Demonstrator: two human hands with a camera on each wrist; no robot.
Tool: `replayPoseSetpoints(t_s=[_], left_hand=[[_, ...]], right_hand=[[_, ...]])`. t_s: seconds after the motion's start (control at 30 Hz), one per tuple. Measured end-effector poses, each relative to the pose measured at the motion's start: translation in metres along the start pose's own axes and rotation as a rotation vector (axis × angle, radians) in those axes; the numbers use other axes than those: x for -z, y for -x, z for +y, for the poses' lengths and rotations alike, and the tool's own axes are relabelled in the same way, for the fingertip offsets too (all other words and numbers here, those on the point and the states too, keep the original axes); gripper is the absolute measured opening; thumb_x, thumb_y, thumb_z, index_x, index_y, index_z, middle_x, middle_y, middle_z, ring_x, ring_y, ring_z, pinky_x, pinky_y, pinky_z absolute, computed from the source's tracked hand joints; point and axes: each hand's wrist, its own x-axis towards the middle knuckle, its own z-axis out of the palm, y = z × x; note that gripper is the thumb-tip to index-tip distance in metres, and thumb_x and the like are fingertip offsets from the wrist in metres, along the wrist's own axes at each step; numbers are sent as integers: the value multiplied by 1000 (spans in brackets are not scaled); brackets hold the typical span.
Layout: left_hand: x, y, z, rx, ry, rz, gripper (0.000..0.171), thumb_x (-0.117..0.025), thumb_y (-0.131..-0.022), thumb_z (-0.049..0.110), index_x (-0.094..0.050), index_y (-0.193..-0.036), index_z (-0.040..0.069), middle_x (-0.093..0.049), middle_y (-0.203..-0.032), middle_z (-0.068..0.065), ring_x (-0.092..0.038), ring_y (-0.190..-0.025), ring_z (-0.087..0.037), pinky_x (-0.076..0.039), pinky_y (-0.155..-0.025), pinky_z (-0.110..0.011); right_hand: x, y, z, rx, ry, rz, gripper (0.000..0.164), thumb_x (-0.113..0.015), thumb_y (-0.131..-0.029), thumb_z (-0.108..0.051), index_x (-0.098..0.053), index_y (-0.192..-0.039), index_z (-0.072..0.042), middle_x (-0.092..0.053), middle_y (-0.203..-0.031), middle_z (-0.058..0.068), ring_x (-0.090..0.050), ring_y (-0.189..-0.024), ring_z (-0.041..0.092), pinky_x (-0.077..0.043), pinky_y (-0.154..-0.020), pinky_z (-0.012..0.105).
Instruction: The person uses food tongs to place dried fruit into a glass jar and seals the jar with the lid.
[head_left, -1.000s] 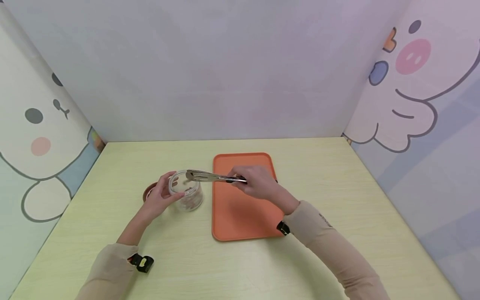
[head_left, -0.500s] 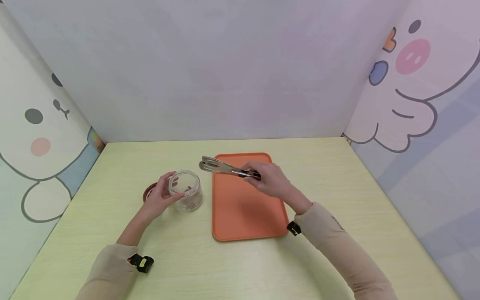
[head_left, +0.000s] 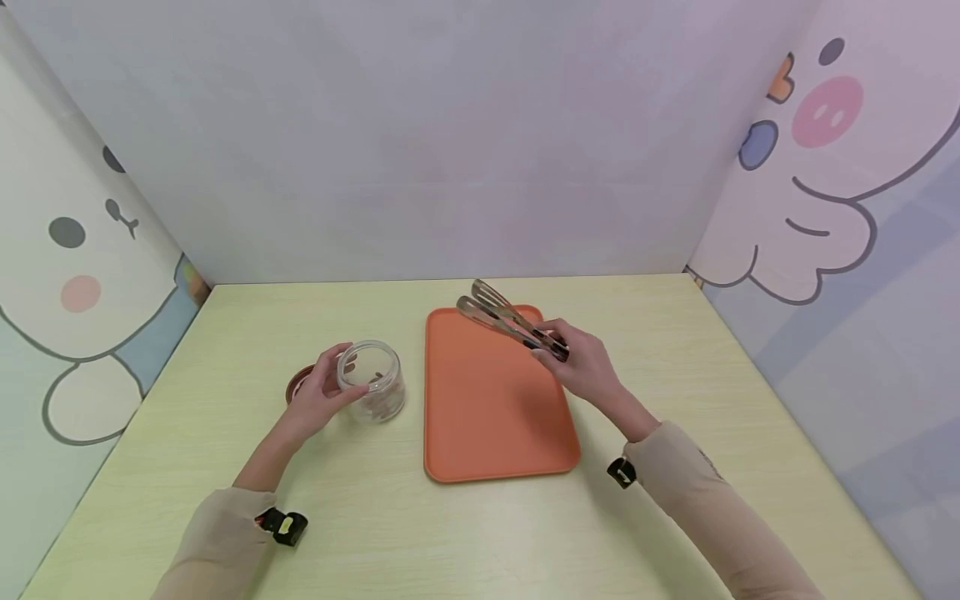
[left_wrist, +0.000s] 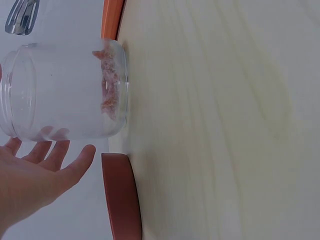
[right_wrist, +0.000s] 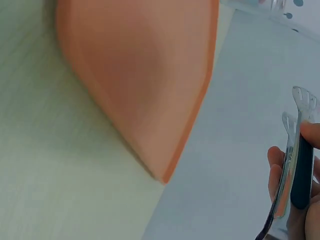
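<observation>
Two bare hands point(head_left: 318, 398) are shown, one left and one right, both occupied. Proceeding from the left: one printed animal figure point(head_left: 82, 292) on the side wall, then one beige sleeve point(head_left: 213, 537) with one small black device point(head_left: 287, 527) at the wrist. Next comes one round reddish-brown lid point(head_left: 295, 385), lying on the pale wood-grain surface point(head_left: 480, 542), partly covered by the left hand. The left hand, thumb and fingers spread around the side and rim, holds one clear, cylindrical jar, open-mouthed and upright on the surface point(head_left: 386, 398), just beside the lid. Small reddish pieces point(left_wrist: 109, 82) lie at its bottom; their overlap prevents a count. At centre rests one orange rectangular tray with rounded corners point(head_left: 495, 417), near the jar but apart from it. Above its far right part, one pair of slotted metal tongs with dark grips point(head_left: 517, 317) is raised, its two tips apart. The right hand point(head_left: 581, 360) grips these tongs by the handles, over the tray's right edge. Farther right are a second beige sleeve point(head_left: 697, 492), a second black device point(head_left: 622, 472) and one printed pink-snouted figure point(head_left: 828, 112).
</observation>
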Motion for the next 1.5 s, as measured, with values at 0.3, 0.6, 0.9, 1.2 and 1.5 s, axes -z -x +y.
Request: replayPoseSetpoints(t_s=[0.3, 0.6, 0.9, 1.2, 1.5], left_hand=[[0, 0, 0, 4, -6, 5, 68, -63, -82, 21, -21, -135, 15, -29, -135, -22, -32, -121, -36, -39, -88, -33], [0, 0, 1, -16, -6, 8, 68, -63, -83, 19, -20, -135, 11, -29, -134, -24, -33, -119, -39, -41, -83, -20], [-1, -1, 1, -13, 1, 9, 68, -63, -83, 18, -20, -135, 11, -29, -134, -24, -32, -120, -39, -40, -86, -24], [-2, 0, 3, 5, 11, 5, 69, -62, -83, 18, -19, -136, 12, -28, -135, -23, -32, -120, -37, -40, -86, -24], [-2, 1, 4, 9, 5, 5, 70, -62, -83, 17, -18, -137, 12, -27, -135, -23, -31, -120, -37, -40, -88, -30]], right_hand=[[3, 27, 19, -198, -61, 112, 39, -70, -76, -16, -55, -109, -5, -56, -75, 2, -47, -56, 12, -37, -48, 25], [11, 57, 36, -458, -129, 143, 45, -67, -78, -29, -50, -114, -7, -59, -81, 5, -52, -67, 16, -40, -55, 27], [22, 77, 45, -549, -115, 113, 48, -63, -82, -27, -44, -120, -5, -57, -89, 12, -54, -74, 22, -44, -56, 31], [30, 94, 59, -604, -53, 122, 48, -61, -83, -27, -43, -121, -4, -56, -89, 15, -53, -73, 23, -43, -55, 30], [41, 105, 69, -666, 15, 113, 49, -60, -84, -29, -41, -121, -1, -57, -90, 19, -55, -74, 27, -43, -58, 33]])
